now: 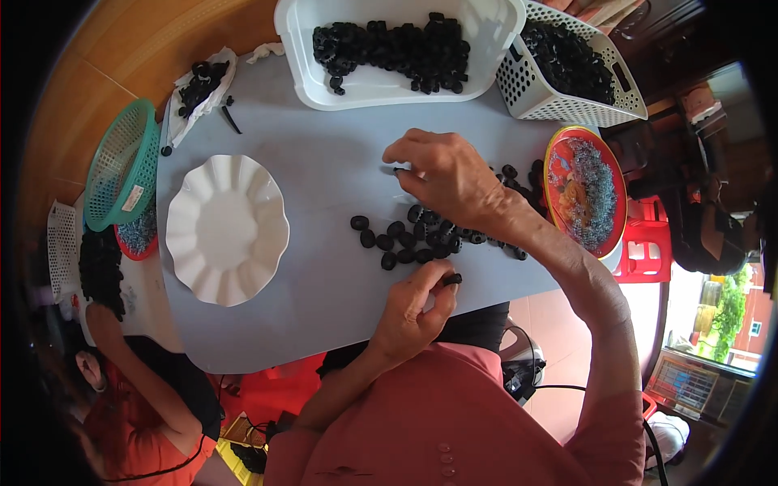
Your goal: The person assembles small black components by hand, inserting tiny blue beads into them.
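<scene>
Left hand (413,312): fingers curled shut, pinching one small black rubber ring (451,279) between thumb and fingertips, held just above the table's near edge, close to the body where it is easy to see and handle.

Right hand (446,174): reaches further out, palm down, fingertips pressed together on the grey tabletop (324,162) at a small dark piece (399,170); it looks closed on it, though whether the piece is lifted I cannot tell. The wrist lies over the far side of the loose pile.

Between the hands: a scatter of the same black rings (421,235), spread flat in one layer, probably so single pieces can be picked off.

Left of the pile: white scalloped plastic plate (227,229), nothing on it, within easy reach.

Far edge: white rectangular plastic tub (389,89) and white perforated basket (567,105), both holding many black rings, apparently bulk stock.

Right: red round tray (585,190) with small grey metallic bits.

Far left: green mesh basket (121,166); a white bag (198,93) with more black pieces.

Lower left: another person (130,397) in an orange sleeve, reaching towards a dark heap.
</scene>
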{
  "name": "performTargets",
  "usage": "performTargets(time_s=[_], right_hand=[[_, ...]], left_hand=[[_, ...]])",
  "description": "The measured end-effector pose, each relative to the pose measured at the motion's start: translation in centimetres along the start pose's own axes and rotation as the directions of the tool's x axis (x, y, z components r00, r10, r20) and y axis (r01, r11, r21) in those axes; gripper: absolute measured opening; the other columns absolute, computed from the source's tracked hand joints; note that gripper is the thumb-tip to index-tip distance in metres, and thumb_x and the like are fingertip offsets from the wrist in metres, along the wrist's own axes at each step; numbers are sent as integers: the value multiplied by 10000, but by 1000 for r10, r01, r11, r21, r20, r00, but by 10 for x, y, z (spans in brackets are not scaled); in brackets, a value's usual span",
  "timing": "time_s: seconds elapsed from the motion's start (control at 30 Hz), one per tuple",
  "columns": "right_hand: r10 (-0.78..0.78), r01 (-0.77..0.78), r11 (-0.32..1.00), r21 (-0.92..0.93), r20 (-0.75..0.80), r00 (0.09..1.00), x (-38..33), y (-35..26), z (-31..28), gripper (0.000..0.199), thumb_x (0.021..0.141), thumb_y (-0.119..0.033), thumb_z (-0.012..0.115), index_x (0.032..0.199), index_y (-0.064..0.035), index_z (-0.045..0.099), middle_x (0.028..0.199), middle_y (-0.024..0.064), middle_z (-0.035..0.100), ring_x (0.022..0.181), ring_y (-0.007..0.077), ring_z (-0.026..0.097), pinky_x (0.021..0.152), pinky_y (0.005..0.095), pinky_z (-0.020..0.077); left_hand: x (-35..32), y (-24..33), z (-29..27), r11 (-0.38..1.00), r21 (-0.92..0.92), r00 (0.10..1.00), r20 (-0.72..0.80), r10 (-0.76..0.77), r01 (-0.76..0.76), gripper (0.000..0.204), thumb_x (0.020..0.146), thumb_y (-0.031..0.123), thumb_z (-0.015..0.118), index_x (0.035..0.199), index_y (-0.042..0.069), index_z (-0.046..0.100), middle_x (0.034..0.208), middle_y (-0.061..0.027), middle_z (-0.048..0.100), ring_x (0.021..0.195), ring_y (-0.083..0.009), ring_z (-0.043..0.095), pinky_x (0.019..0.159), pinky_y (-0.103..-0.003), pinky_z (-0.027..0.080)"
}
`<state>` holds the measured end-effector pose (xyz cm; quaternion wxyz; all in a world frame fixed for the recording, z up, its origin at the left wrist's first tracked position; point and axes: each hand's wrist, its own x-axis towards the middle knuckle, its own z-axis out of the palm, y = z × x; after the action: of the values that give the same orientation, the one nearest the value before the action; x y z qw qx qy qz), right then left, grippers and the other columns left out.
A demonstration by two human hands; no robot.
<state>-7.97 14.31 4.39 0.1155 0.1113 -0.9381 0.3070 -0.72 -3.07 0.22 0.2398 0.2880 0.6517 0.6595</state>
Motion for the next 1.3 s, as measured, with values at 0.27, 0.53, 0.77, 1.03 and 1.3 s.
performTargets(time_s=[0.27, 0.53, 0.77, 1.03, 1.3], right_hand=[[61, 15, 938, -345, 208, 976, 6, -3, 11, 124, 739, 41, 593, 861, 27, 613, 798, 139, 600, 722, 312, 637, 659, 393, 525], [306, -434, 796, 422, 339, 890, -37, -22, -43, 177, 760, -66, 629, 922, -2, 660, 715, 12, 602, 638, 66, 544, 612, 229, 469], [310, -501, 617, 607, 397, 864, -95, -30, -51, 158, 829, -81, 634, 957, 6, 668, 737, 23, 640, 682, 61, 571, 646, 224, 487], [343, -492, 546, 678, 355, 870, -120, -36, -39, 142, 887, -8, 601, 1015, 30, 649, 813, 76, 686, 682, 89, 642, 674, 239, 537], [394, -472, 513, 717, 292, 871, -127, -36, -31, 135, 872, -35, 596, 965, 28, 670, 747, 73, 674, 662, 99, 644, 624, 252, 532]], left_hand=[[-1, 3, 2, 999, -27, 999, -14, -45, 45, 150, 860, 0, 567, 1008, -21, 557, 803, -92, 637, 736, -131, 631, 684, -254, 496], [-2, 0, -3, 994, -111, 996, -80, -29, 20, 169, 922, 39, 560, 1083, -12, 558, 851, -57, 646, 725, -81, 573, 650, -221, 458], [-2, 0, 0, 991, -132, 997, -77, -25, 15, 179, 945, 57, 549, 1111, -9, 560, 891, -55, 638, 803, -93, 595, 723, -229, 479], [-3, -1, 3, 989, 124, 993, -72, 94, -85, 133, 960, 88, 539, 1054, -5, 551, 833, -43, 623, 706, -96, 522, 658, -225, 439], [-6, 9, 8, 992, 111, 994, -81, 69, -60, 152, 970, 96, 515, 1064, -18, 548, 840, -47, 621, 772, -106, 569, 705, -241, 463]])
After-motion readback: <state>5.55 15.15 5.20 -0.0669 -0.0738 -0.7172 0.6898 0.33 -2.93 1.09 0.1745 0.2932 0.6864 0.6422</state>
